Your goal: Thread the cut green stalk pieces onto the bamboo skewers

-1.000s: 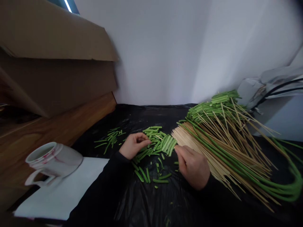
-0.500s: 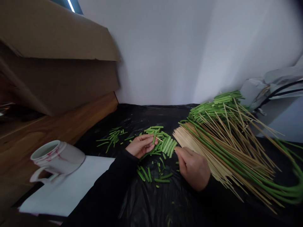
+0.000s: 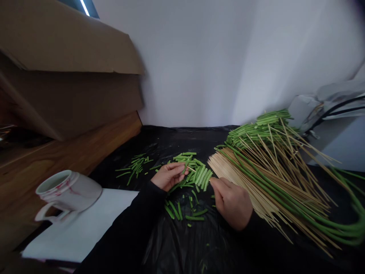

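- Head view: the left hand (image 3: 170, 176) pinches a single bean piece (image 3: 186, 165) between thumb and fingers, at the pointed end of a bamboo skewer (image 3: 191, 168); whether the tip has pierced it cannot be told.
- The right hand (image 3: 232, 203) is closed around the skewer's other end, knuckles up, apart from the left.
- Between the two hands, a row of cut long-bean pieces (image 3: 203, 177) sits side by side on the skewer.
- Loose bean pieces (image 3: 185, 156) lie beyond and under the left hand, with others scattered nearer on the black plastic sheet (image 3: 182, 139) and a small group (image 3: 137, 166) farther left.
- Right of the right hand, a bundle of bamboo skewers (image 3: 251, 180) fans out, uncut long beans (image 3: 296, 211) lying across it.
- At the far right is a stack of skewered beans (image 3: 248, 135).
- On the left, a white mug (image 3: 75, 192) stands on a white sheet (image 3: 94, 217), near a cardboard box (image 3: 74, 45).
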The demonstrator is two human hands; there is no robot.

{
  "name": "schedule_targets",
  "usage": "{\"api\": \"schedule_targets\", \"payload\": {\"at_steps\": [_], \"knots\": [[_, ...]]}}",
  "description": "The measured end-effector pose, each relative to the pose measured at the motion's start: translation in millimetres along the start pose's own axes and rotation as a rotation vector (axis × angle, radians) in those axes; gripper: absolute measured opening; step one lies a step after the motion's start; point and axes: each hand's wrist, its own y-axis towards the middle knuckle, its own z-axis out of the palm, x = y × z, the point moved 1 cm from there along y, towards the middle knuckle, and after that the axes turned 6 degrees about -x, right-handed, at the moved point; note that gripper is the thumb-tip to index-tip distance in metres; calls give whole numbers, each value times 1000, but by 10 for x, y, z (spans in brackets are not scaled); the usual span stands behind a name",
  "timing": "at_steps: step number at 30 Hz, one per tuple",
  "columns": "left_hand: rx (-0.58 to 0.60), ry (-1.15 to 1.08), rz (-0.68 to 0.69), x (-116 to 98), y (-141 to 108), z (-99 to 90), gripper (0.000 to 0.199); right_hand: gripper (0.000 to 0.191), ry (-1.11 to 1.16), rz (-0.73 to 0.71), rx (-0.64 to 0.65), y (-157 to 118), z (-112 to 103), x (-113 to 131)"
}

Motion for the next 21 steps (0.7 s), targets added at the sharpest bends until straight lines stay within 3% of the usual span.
{"api": "schedule_targets", "payload": {"at_steps": [10, 21], "knots": [[-58, 105, 92, 10, 23, -19, 31, 26, -11, -8, 25, -20, 4, 12], [-23, 66, -23, 42, 23, -12, 15, 27, 13, 4, 36, -37, 15, 42]]}}
